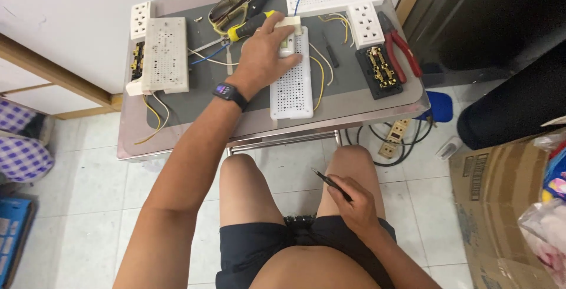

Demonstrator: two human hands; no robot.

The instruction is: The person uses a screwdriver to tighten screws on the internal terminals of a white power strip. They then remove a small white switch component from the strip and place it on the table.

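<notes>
head view: left hand (266, 53) rests palm-down, fingers spread, on a white switch piece (290, 36) atop the perforated white board (292, 85) on the tabletop (348, 109); right hand (355, 206) grips a black pen (331, 184) below it, over the lap; wires (321, 74) beside the board look still loose, work seemingly midway

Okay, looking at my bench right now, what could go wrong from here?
1. The left hand presses on the white perforated board, whose near end sits close to the table edge; it might tip or slide off.
2. The right hand holds a thin dark tool over the bare thigh; a slip could jab it.
3. The red pliers lie by the right edge and could get knocked off.
</notes>
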